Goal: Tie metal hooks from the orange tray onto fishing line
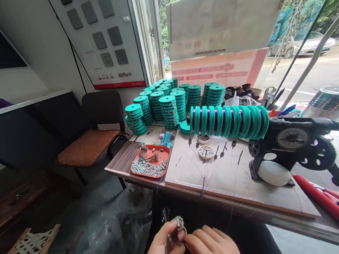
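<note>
In the head view, below the table's front edge, my left hand (pixel 166 248) is closed around a bunch of thin strands (pixel 165 215) that stick up past the thumb. A small silvery piece (pixel 179 222) shows at its thumb and forefinger. My right hand (pixel 218 251) sits just beside it, with fingertips pinched together close to the left fingers. Whatever the right fingertips hold is too small to make out. Above the hands, a row of green spools (pixel 227 120) is mounted on a black hand-cranked winder (pixel 292 142) with a dial. Thin lines with small dark weights hang from the spools.
Stacks of green spools (pixel 167 106) stand at the table's back. An orange tray (pixel 133 171) of small metal parts lies front left. Two small bowls (pixel 206 152) of beads sit on the board (pixel 226 185). Red-handled scissors (pixel 336 197) lie right; a chair (pixel 88 147) stands left.
</note>
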The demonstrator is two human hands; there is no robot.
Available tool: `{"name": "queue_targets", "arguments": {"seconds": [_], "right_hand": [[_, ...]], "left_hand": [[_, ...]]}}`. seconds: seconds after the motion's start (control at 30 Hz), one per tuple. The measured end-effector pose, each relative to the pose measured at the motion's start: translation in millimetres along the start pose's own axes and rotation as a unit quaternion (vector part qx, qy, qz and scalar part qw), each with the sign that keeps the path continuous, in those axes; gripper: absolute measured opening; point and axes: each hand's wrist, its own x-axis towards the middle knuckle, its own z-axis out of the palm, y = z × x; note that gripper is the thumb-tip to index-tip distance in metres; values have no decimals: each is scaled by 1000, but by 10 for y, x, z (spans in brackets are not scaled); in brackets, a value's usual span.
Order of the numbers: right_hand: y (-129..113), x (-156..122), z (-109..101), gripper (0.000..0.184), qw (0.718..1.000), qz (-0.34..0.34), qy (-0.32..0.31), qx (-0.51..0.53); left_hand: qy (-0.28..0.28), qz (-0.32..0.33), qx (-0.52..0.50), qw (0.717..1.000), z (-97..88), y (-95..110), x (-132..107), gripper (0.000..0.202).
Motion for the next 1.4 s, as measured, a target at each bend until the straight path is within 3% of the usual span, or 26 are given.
{"name": "queue_targets", "arguments": {"seconds": [0.37,0.7,0.93,1.4], "right_hand": [[13,-14,21,40,1000,-2,-1,-8],[26,-5,1,44,998,49,-32,-22],[6,8,12,41,999,9,7,-32],[12,23,17,41,999,10,11,-39]], "left_hand": [[23,1,8,1000,17,3,-15,33],[45,30,30,998,70,-9,-50,37],[46,23,20,998,56,-3,-14,36],[53,22,22,998,114,5,-27,37]]}}
